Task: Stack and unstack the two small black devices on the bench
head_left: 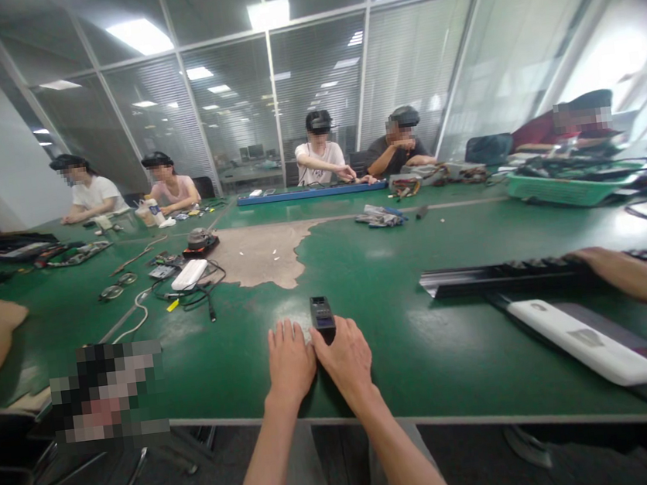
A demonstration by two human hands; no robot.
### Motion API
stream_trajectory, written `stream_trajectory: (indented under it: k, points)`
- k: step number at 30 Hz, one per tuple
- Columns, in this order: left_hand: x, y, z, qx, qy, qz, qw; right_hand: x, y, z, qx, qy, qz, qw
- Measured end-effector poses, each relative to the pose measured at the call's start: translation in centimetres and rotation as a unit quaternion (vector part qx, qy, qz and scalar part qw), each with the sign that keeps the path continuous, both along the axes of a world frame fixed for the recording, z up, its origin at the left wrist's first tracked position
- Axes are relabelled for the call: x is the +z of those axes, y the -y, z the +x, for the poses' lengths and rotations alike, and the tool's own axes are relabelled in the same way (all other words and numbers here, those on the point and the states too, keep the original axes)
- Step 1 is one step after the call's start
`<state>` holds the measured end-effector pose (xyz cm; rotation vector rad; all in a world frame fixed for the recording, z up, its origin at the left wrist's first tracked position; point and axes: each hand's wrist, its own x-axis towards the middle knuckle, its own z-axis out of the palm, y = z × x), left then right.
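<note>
Pointing lengthwise away, black device, right hand pinching its near end, left hand flat, fingers together

No text, label, brand, number or sign can be read on anything in the head view.

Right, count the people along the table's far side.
5 in view. From the left: one in white, one in pink, another in white behind the blue bar, one in black beside them, and one in red behind the green basket. Others may be hidden.
</note>
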<state>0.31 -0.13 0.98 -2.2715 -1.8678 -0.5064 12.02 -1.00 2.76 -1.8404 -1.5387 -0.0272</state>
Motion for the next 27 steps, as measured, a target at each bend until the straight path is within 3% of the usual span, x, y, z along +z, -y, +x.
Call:
stream_trajectory:
  k: [7, 12, 15, 20, 27]
  points:
    - [0.3, 0.1, 0.1, 0.003, 0.0, -0.004, 1.0, 2.7, -0.1, 0.3, 0.014, -0.035, 0.044, 0.998]
    - [0.2, 0.1, 0.1, 0.003, -0.001, 0.002, 1.0, 4.3, -0.3, 2.2, 0.006, -0.054, 0.089, 0.995]
    - [0.1, 0.2, 0.1, 0.005, 0.001, 0.004, 1.0, 3.8, -0.3, 3.9, -0.01, -0.043, 0.089, 0.995]
    - [0.0, 0.2, 0.2, 0.003, 0.001, 0.004, 1.0, 1.3, 0.0, 6.1, -0.04, -0.026, 0.052, 0.998]
    - [0.1, 0.2, 0.1, -0.001, 0.001, -0.003, 1.0, -0.7, 0.3, 6.7, -0.051, -0.008, 0.005, 0.999]
